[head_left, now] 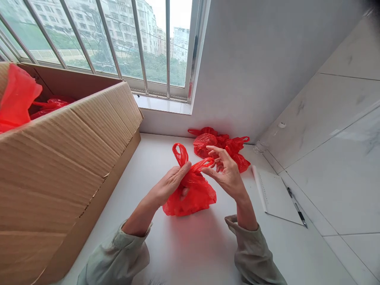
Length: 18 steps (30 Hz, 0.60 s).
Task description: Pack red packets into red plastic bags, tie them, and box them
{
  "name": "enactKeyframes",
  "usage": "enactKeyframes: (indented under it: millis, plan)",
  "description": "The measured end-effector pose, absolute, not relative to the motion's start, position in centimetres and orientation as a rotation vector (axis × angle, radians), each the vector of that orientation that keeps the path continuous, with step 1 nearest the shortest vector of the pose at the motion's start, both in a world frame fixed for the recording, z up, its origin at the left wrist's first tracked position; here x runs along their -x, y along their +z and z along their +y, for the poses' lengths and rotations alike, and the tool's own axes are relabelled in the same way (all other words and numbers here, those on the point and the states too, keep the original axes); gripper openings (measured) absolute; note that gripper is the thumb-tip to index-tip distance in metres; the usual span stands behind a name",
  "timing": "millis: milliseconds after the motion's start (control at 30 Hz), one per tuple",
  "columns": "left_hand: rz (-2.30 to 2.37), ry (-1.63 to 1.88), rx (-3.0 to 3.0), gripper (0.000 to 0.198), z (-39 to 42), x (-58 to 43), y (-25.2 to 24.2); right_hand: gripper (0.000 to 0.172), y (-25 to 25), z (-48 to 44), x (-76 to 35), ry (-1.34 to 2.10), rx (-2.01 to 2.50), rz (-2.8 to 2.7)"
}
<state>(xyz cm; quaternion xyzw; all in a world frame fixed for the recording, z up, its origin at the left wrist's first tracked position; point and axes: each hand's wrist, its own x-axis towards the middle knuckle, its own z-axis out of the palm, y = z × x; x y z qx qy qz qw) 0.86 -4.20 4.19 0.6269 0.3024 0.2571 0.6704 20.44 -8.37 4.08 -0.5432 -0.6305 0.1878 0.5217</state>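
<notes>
A red plastic bag point(196, 196) with something inside rests on the white table in front of me, its two loop handles sticking up. My left hand point(175, 180) is closed around the gathered neck of the bag, just below the handles. My right hand point(224, 170) is at the right handle loop, thumb and fingers spread apart around its tip; whether a finger touches the loop is hard to see. What the bag contains is hidden by the red plastic.
Several tied red bags point(208, 142) lie against the wall behind. On the left stands a large cardboard box point(77, 158) holding more red plastic bags. A notebook point(277, 194), a pen point(297, 208) and a clear bottle point(261, 146) are on the right. A barred window is behind.
</notes>
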Motion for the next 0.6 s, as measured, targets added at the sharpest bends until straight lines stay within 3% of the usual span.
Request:
enactKeyframes:
  millis: [100, 200, 400, 600]
  plan:
    - [0.626, 0.468, -1.224, 0.041, -4.0, -0.8, 4.3, 0.009, 4.1, -8.7, -20.2, 0.591, 1.183, -1.486]
    - [0.538, 0.467, -1.113, 0.037, -3.3, -0.5, 4.3, 0.015, 4.8, -9.9, -19.8, 0.565, 1.067, -1.493]
    - [0.33, 0.449, -1.34, 0.019, -2.7, 0.1, 4.3, 0.024, 6.1, -12.2, -20.5, 0.806, 0.942, -2.111]
    - [0.322, 0.466, -1.933, 0.009, -4.1, 0.5, 5.1, 0.018, 5.2, -10.1, -20.3, 0.887, 0.864, -1.679]
